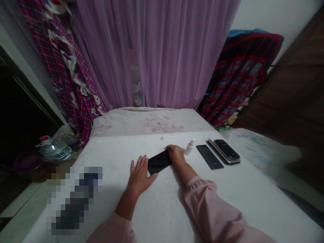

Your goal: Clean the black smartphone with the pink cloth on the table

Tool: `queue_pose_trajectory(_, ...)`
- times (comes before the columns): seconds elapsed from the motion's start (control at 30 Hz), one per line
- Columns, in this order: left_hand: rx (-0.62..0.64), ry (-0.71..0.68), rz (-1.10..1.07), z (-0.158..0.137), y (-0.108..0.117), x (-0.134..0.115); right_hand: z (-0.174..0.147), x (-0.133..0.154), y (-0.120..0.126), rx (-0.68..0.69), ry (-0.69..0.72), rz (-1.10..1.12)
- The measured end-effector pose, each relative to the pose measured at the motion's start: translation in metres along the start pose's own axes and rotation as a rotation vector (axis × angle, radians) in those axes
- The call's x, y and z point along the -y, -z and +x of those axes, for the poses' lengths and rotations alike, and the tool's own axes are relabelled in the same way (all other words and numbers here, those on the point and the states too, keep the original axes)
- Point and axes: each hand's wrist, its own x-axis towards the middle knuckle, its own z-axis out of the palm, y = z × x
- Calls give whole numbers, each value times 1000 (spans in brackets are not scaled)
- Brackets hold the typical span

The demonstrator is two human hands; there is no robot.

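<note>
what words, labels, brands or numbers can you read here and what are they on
None can be read.
Patterned curtain: small marks among the pictures, too blurred to tell if they are letters.
Phone stack: any brand is too small to read.
White spray bottle: no lettering visible.
Black phone: no lettering visible.

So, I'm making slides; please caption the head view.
Left hand and right hand at either end of a black smartphone; spray bottle and stacked phones to the right.

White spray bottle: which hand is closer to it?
Right. The right hand is just left of the white spray bottle, at the dark phone's right end; the left hand is farther left, by the phone's other end.
</note>
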Motion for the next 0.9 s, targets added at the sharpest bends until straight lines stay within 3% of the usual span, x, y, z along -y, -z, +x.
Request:
queue_pose_trajectory(0.2, -11, -21, 5, 1, -2, 3, -8, -2, 9, 49, 149, 12)
queue_pose_trajectory(0.37, 33, -10, 31, 2, 0, 2, -23, 31, 3, 116, 308, 47)
queue_pose_trajectory(0.5, 31, -12, 39, 1, 3, 0, -27, 49, -2, 142, 350, 56)
queue_pose_trajectory(0.77, 87, -18, 13, 2, 10, 0, -23, -10, 13, 8, 178, 43)
queue_pose_trajectory(0.9, 57, -42, -2, 2, 6, 3, -35, -16, 4, -70, 175, 80)
